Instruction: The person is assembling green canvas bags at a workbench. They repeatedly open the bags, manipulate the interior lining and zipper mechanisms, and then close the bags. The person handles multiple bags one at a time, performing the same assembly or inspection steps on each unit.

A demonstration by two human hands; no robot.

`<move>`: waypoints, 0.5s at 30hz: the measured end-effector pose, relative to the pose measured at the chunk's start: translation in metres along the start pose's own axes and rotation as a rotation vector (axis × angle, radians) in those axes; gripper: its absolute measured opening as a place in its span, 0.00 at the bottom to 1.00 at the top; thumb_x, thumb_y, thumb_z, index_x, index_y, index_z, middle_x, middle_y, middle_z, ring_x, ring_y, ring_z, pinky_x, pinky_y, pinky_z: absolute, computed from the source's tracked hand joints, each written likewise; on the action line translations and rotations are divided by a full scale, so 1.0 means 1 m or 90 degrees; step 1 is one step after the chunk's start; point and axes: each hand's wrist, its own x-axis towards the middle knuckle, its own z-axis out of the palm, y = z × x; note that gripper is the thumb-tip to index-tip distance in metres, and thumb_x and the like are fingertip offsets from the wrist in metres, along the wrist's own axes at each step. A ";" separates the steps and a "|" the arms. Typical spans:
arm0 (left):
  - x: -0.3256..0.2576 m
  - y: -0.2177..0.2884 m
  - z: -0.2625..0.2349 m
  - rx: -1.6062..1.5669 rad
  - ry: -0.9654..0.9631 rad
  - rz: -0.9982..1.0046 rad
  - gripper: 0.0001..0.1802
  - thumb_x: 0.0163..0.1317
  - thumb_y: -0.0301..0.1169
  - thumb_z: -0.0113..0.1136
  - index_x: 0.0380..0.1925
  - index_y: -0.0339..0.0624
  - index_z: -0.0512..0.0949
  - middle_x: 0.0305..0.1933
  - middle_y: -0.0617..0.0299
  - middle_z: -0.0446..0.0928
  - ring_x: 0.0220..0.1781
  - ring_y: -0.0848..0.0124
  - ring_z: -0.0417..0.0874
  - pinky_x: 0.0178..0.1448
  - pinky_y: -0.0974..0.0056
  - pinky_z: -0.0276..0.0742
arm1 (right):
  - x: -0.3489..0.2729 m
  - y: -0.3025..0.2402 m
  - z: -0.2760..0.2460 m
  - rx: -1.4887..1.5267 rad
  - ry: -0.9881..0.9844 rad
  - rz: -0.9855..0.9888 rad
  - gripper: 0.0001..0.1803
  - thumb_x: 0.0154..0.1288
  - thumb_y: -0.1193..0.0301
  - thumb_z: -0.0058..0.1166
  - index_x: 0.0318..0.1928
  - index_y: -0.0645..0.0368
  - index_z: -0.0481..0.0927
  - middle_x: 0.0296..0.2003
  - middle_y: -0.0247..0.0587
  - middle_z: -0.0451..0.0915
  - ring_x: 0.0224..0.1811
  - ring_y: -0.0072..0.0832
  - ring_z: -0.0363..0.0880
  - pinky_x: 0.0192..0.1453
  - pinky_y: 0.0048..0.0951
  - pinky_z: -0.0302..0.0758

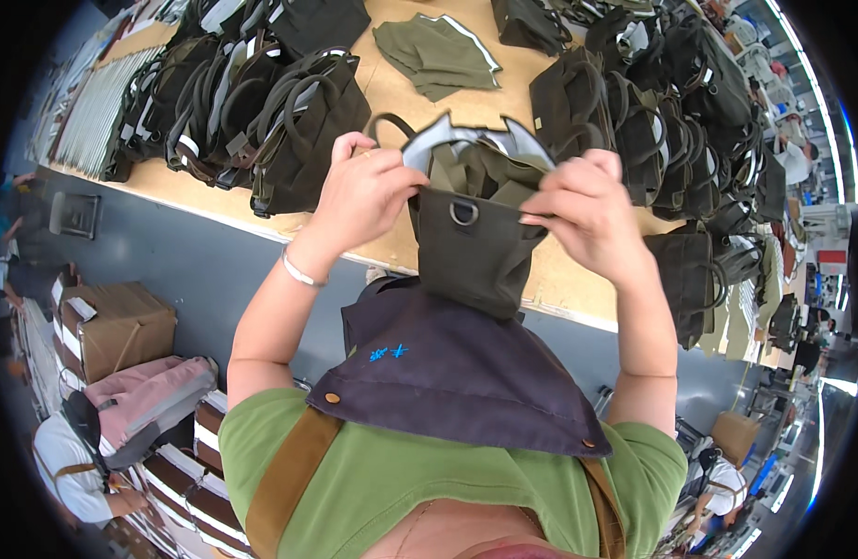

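Note:
A dark olive fabric bag (471, 256) stands upright at the table's near edge, its mouth spread and a metal D-ring (463, 213) on the side facing me. Inside show olive straps or folds and a pale grey-white lining (429, 140). My left hand (377, 186) pinches the left of the bag's rim between thumb and fingers. On the opposite side my right hand (583, 210) grips the rim's right corner, slightly blurred. One dark loop handle (389, 118) sticks up behind the left hand. The bag's far side is mostly hidden.
Rows of similar dark bags line the table on the left (303, 130) and right (578, 102). A folded olive cloth piece (438, 56) lies on the wooden tabletop (401, 244) farther back. A cardboard box (121, 326) and a pink backpack (149, 401) are behind at left. Other people work at both sides.

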 end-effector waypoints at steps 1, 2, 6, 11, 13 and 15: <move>0.001 0.012 -0.005 0.009 0.021 0.012 0.16 0.42 0.23 0.68 0.34 0.52 0.83 0.23 0.69 0.69 0.31 0.70 0.74 0.53 0.60 0.62 | -0.005 0.002 -0.009 -0.037 0.025 -0.030 0.09 0.45 0.69 0.71 0.29 0.51 0.84 0.26 0.26 0.76 0.32 0.26 0.74 0.46 0.31 0.63; 0.002 0.024 -0.011 0.018 0.042 0.025 0.17 0.41 0.23 0.68 0.35 0.52 0.83 0.23 0.69 0.68 0.30 0.70 0.74 0.52 0.60 0.62 | -0.013 0.009 -0.014 -0.065 0.036 -0.020 0.10 0.42 0.68 0.72 0.29 0.49 0.85 0.26 0.24 0.75 0.31 0.25 0.74 0.47 0.31 0.62; -0.004 0.054 0.024 -0.080 -0.077 0.056 0.22 0.46 0.25 0.67 0.45 0.51 0.79 0.26 0.67 0.73 0.33 0.67 0.77 0.51 0.61 0.66 | -0.060 0.053 0.011 -0.089 -0.038 0.074 0.07 0.47 0.69 0.69 0.28 0.49 0.83 0.28 0.24 0.77 0.35 0.25 0.75 0.50 0.32 0.61; 0.008 0.043 0.062 -0.288 -0.380 -0.110 0.16 0.57 0.26 0.57 0.46 0.50 0.78 0.35 0.57 0.77 0.41 0.57 0.79 0.53 0.57 0.74 | -0.120 0.069 0.070 -0.014 -0.136 0.208 0.05 0.49 0.72 0.67 0.29 0.50 0.84 0.32 0.27 0.77 0.40 0.29 0.75 0.54 0.35 0.62; 0.020 0.043 0.063 -0.114 -0.383 0.005 0.17 0.57 0.24 0.55 0.47 0.51 0.78 0.38 0.57 0.76 0.45 0.59 0.79 0.52 0.57 0.73 | -0.123 0.061 0.066 -0.067 -0.122 0.265 0.08 0.49 0.75 0.66 0.31 0.50 0.84 0.36 0.31 0.77 0.41 0.32 0.75 0.55 0.36 0.64; 0.029 0.048 0.074 -0.030 -0.385 0.094 0.12 0.56 0.24 0.54 0.40 0.47 0.78 0.39 0.62 0.75 0.47 0.64 0.79 0.51 0.57 0.71 | -0.116 0.048 0.058 -0.065 -0.082 0.303 0.11 0.49 0.77 0.65 0.35 0.51 0.82 0.40 0.34 0.77 0.43 0.36 0.76 0.55 0.37 0.66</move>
